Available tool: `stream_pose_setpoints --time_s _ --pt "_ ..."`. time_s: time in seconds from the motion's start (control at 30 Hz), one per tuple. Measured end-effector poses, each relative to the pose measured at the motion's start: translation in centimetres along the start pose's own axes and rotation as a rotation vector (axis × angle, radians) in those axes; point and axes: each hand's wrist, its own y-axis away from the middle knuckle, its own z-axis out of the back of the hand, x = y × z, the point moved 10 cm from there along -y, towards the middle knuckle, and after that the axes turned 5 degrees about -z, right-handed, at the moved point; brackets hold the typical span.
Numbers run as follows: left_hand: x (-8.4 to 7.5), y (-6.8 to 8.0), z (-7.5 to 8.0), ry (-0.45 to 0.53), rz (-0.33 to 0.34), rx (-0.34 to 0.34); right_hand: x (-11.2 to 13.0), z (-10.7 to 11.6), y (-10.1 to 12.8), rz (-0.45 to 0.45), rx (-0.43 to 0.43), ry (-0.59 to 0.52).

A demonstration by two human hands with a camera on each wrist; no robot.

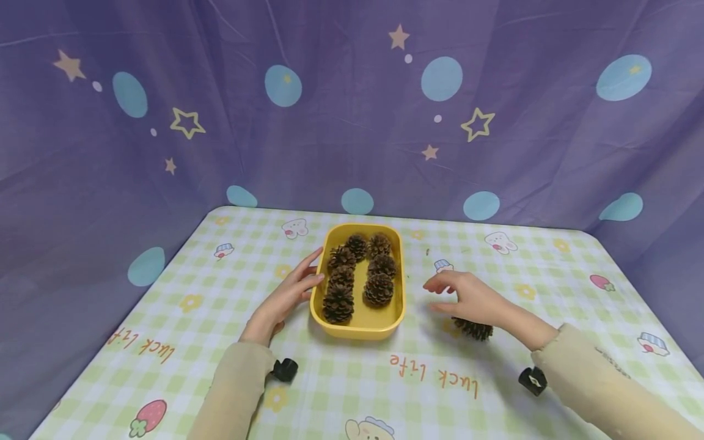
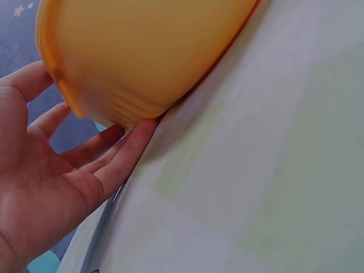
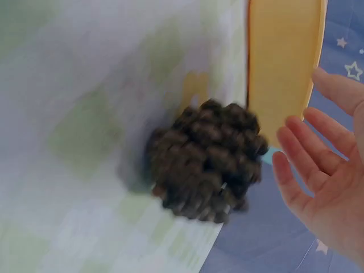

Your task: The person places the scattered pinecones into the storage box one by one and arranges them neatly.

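Head view: left hand (image 1: 288, 297) touches tray (image 1: 357, 330); right hand (image 1: 469, 297) over pinecone (image 1: 474, 330).

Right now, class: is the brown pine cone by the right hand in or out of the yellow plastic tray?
Out. The brown pine cone lies on the tablecloth beside the yellow plastic tray, under the open right hand.

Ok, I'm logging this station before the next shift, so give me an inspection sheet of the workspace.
Surface: table under a checked green cloth with cartoon prints.
Job's things: yellow tray holding seven pinecones; one loose pinecone on the cloth under the right hand.
Clutter: nothing seen.
Grips: left hand open, fingers touching the tray's side; right hand open above the loose pinecone.
Cables: nothing seen.
Surroundings: purple curtain with stars and dots.
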Motion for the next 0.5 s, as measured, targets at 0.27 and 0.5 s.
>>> stream_pose_setpoints --time_s 0.27,0.5 --pt "-0.2 0.2 -0.1 0.005 0.012 0.008 -2.9 -0.8 1.8 -0.110 0.154 0.011" --pt "-1.8 1.1 -0.7 -0.009 0.025 0.021 -4.1 -1.4 3.1 -0.133 0.274 0.000"
